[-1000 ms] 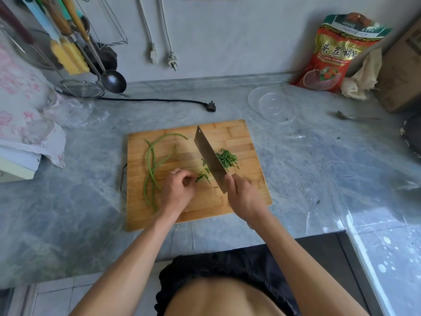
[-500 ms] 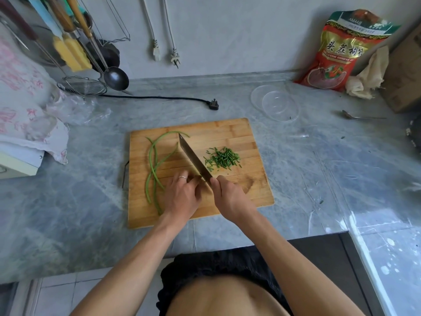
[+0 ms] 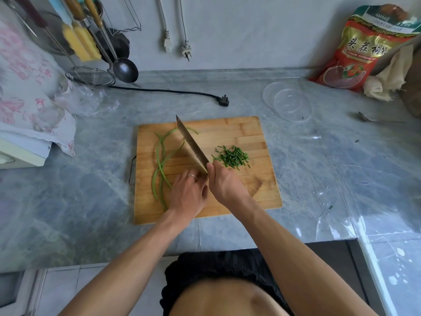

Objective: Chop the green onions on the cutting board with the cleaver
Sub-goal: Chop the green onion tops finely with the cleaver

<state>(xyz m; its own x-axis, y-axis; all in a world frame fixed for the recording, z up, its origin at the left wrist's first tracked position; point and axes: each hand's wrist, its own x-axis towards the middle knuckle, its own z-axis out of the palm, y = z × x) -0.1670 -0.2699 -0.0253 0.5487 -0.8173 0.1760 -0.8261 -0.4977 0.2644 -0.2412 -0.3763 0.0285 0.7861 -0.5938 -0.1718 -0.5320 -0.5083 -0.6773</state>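
Note:
A wooden cutting board (image 3: pixel 239 131) lies on the grey counter. Long uncut green onion stalks (image 3: pixel 159 160) curve down its left side. To the right of the blade lies a small pile of chopped green onion (image 3: pixel 232 157). My right hand (image 3: pixel 224 185) grips the handle of the cleaver (image 3: pixel 190 143), whose blade runs diagonally up and left across the board. My left hand (image 3: pixel 189 195), with a ring, rests knuckles-up on the board just left of the blade's heel, pressed next to the right hand. What lies under its fingers is hidden.
A clear glass bowl (image 3: pixel 288 102) sits beyond the board's right corner, and a spoon (image 3: pixel 373 118) lies further right. A black plug and cord (image 3: pixel 224 100) trail behind the board. Ladle and strainer (image 3: pixel 91 76) hang back left; a red bag (image 3: pixel 364 46) leans back right.
The cleaver swung from beside the chopped pile leftward toward the long stalks. My hands came together near the blade's heel, and the chopped pile now lies clear of the blade on its right.

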